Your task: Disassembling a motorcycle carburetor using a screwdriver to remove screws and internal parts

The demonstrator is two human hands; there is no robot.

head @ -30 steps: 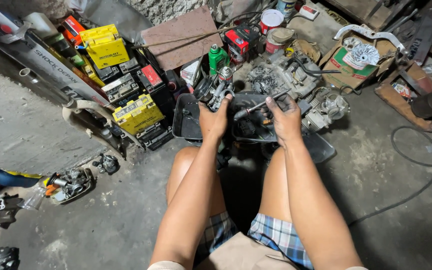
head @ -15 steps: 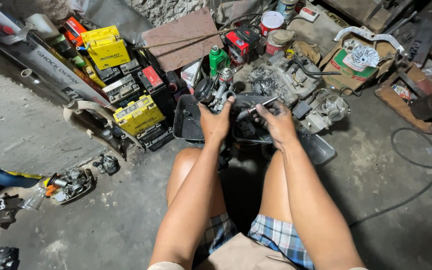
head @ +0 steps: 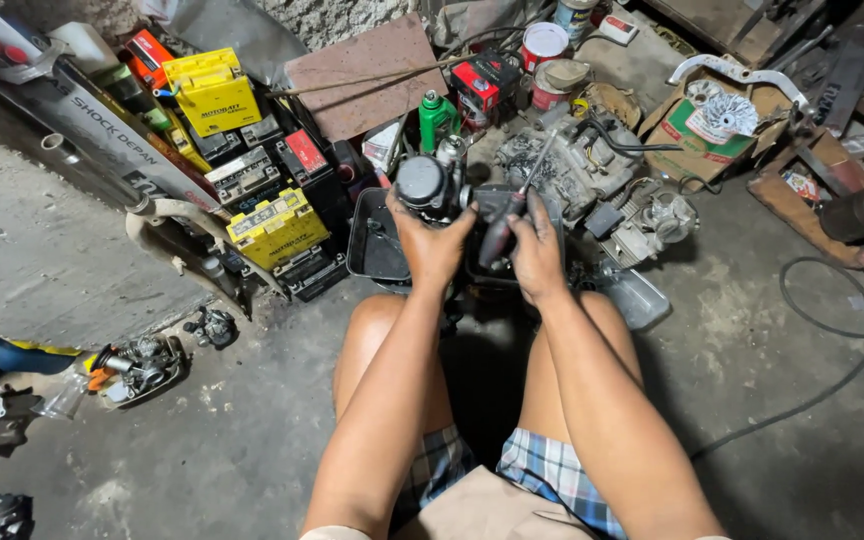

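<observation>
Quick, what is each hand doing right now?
Left hand: closed around a dark grey metal carburettor.
Right hand: closed on a dark-handled screwdriver.

- The tray (head: pixel 370 250) lies on the floor beyond the person's knees.
- An engine (head: pixel 567 165) sits right of it, farther off.
- Stacked battery boxes (head: pixel 252 180) lie left.
- A cable (head: pixel 832 340) curves at right.
</observation>
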